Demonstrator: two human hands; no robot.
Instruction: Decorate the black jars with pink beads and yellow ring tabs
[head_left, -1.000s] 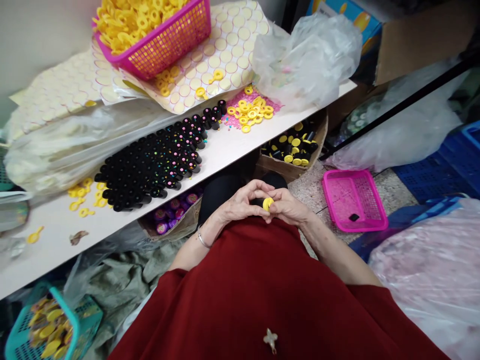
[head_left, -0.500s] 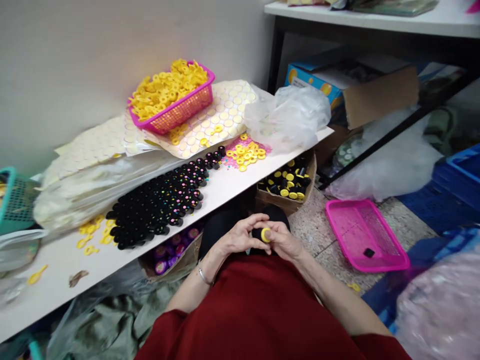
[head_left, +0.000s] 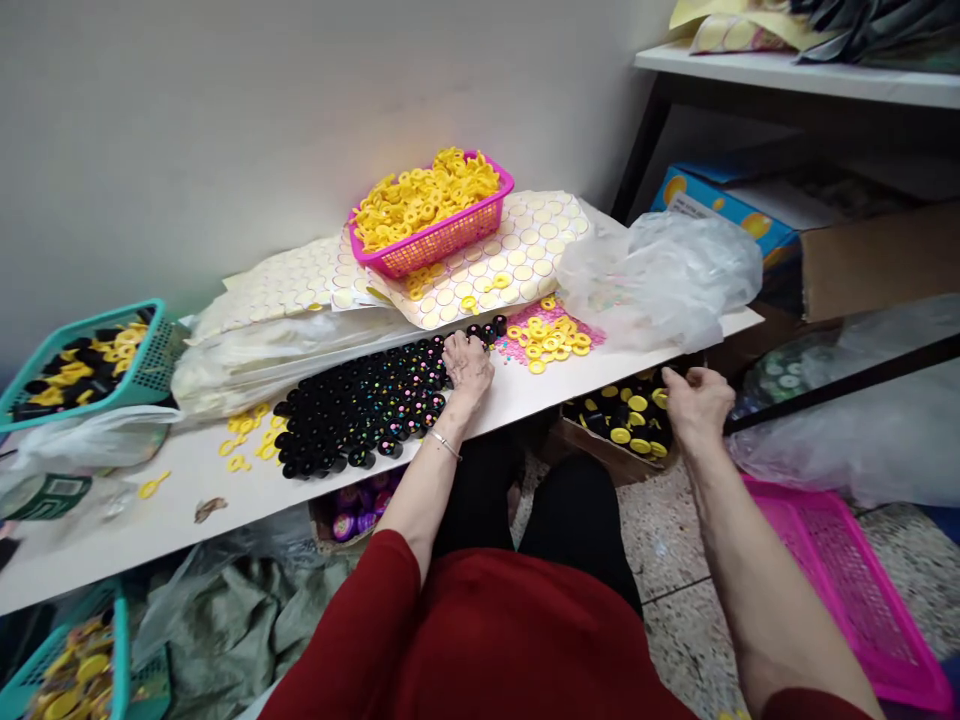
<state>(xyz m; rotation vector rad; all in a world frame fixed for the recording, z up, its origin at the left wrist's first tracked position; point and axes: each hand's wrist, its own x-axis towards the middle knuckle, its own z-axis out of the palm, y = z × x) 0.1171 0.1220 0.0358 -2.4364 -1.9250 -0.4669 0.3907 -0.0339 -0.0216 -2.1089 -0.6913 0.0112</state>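
Note:
A tight block of small black bottles (head_left: 352,410) stands on the white table, some with coloured beads on top. At its right end my left hand (head_left: 469,365) curls its fingers down round one black bottle, which is mostly hidden. Several black bottles (head_left: 489,330) stand just beyond those fingers. My right hand (head_left: 699,402) hangs at the right edge of a carton (head_left: 607,450) of black bottles with yellow caps. Its thumb is apart from the bent fingers, and nothing shows between them. Yellow ring pieces (head_left: 555,338) lie on pink beads right of my left hand.
A pink basket (head_left: 435,235) heaped with yellow rings sits on sticker sheets (head_left: 532,240) at the back. Clear plastic bags (head_left: 667,270) lie at the table's right end. A teal basket (head_left: 150,360) stands far left, and a pink tray (head_left: 840,570) is on the floor.
My hands were together at my lap on a black bottle with a yellow cap. They have parted: the left to the bottle block, the right to the carton. The view has shifted left.

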